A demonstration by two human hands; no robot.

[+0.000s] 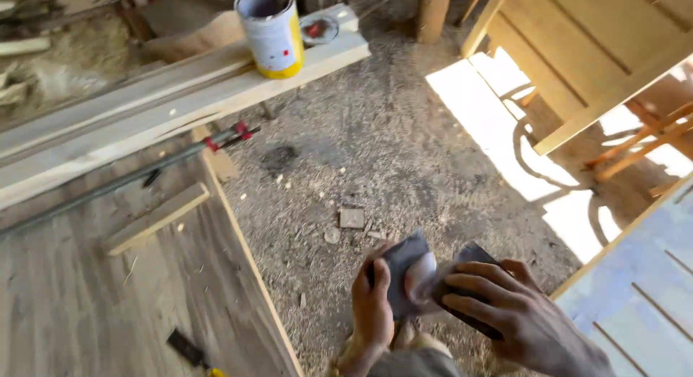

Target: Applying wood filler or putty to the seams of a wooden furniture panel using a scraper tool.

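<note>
Both hands hold one dark grey sheet of sandpaper [404,265] low in the middle of the view, over the sawdust floor. My left hand [372,305] pinches its left edge with thumb on top. My right hand [509,305] lies with spread fingers over its right part, folding or bending it. A paler, worn patch [422,270] shows in the sheet's middle.
A wide wooden panel [108,290] lies at left with a small loose batten [155,218], a long bar clamp [144,171] and a dark tool [186,348]. Stacked planks [144,103] carry an open tin can [271,31]. Wooden frames [577,52] stand at right; a pale board [635,276] lies at lower right.
</note>
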